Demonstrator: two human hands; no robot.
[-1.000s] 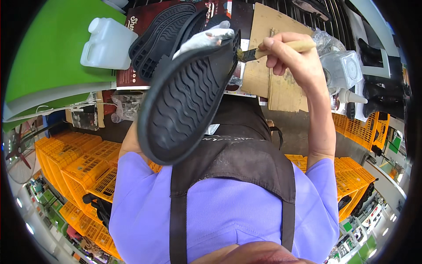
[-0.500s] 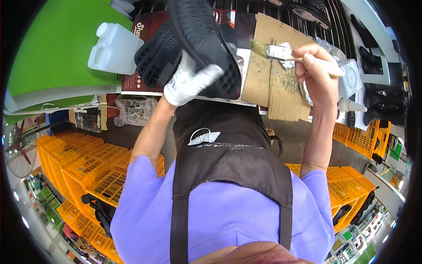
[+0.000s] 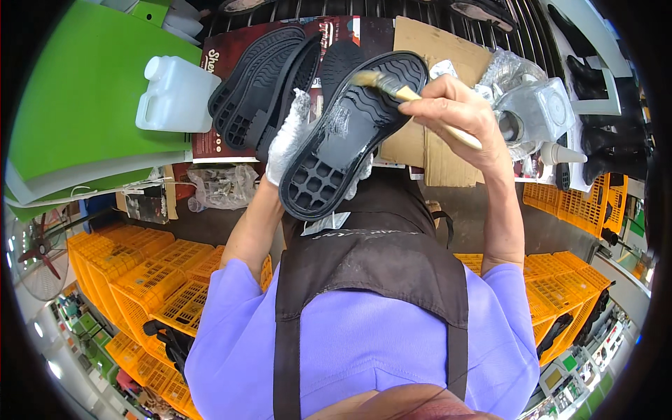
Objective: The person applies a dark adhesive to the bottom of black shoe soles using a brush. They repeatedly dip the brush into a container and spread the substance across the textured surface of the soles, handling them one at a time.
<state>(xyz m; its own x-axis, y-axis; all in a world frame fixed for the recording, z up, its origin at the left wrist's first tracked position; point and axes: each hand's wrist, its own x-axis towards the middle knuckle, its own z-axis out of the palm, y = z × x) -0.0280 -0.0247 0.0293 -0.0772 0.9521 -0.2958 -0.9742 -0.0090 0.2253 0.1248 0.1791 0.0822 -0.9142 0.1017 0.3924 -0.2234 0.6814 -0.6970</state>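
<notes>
My left hand [image 3: 288,140], in a white glove, grips a black rubber shoe sole [image 3: 350,133] from its left side, inner face up, with wet glue shining on it. My right hand [image 3: 458,112] is bare and holds a wooden-handled brush [image 3: 399,89], whose bristles touch the sole's upper end. Two more black soles [image 3: 262,80] lie stacked on the bench just left of the held one.
A white plastic jug [image 3: 175,94] stands at the left beside green sheets [image 3: 77,105]. Brown cardboard [image 3: 434,49] lies under the work area, with a plastic-wrapped grey container [image 3: 539,108] to its right. Yellow crates [image 3: 154,280] are stacked on both sides below the bench.
The sole has been turned from tread up to inner face up and now sits lower in my left hand. The brush moved from the cardboard onto the sole.
</notes>
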